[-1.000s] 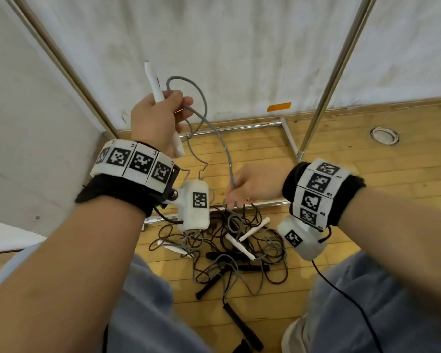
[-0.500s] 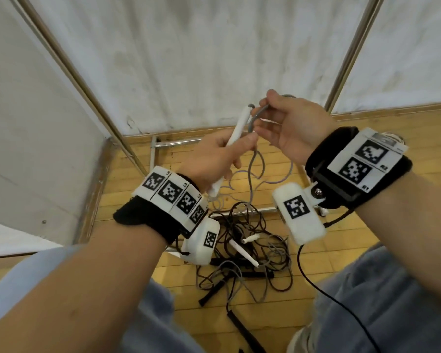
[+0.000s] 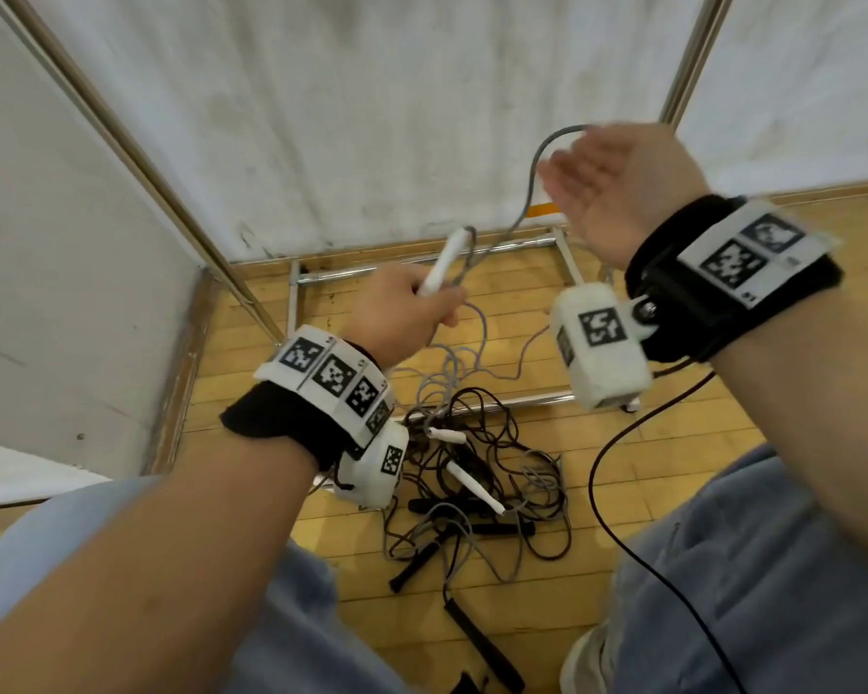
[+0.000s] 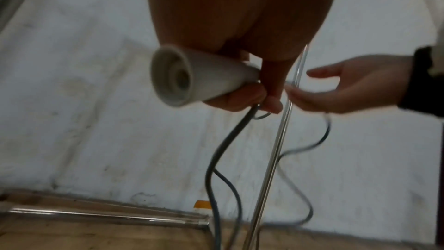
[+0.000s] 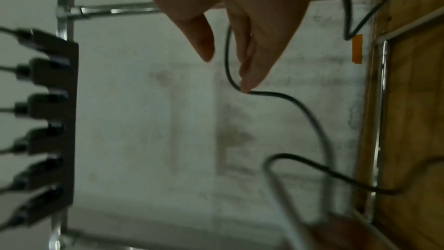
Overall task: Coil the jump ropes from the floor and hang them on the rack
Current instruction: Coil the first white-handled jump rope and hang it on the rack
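**Desk:** Grey cord (image 3: 532, 177) and a white handle (image 3: 444, 263): where does the rope sit?

**Photographer:** Off the floor, in front of the white wall (image 3: 372, 117). The left hand (image 3: 402, 313) is clenched around the handle, whose long axis tilts up and away toward the wall, its free tip pointing up and to the right in the head view. In the left wrist view the handle's hollow butt end (image 4: 171, 78) faces the camera.

**Desk:** And the right hand (image 3: 617, 187)?

**Photographer:** Raised higher, to the right, palm turned up, fingers nearly straight. The cord arcs from the handle tip up to those fingers; the right wrist view shows it bent across the fingertips (image 5: 247, 85), touching them. The fingers are not curled round it.

**Desk:** The rest of the cord?

**Photographer:** It drops from the left hand in loose loops to the wooden floor (image 3: 672, 443), joining the tangle of ropes (image 3: 477, 468). White handles (image 3: 472, 485) and black handles (image 3: 477, 638) lie at mixed angles in that pile, between the person's knees and the chrome base rail (image 3: 422, 265).

**Desk:** The rack?

**Photographer:** Chrome uprights (image 3: 136, 157) rise on both sides. The right wrist view catches a dark hook bar (image 5: 55, 124) on the frame with black handles slotted into it, blurred.
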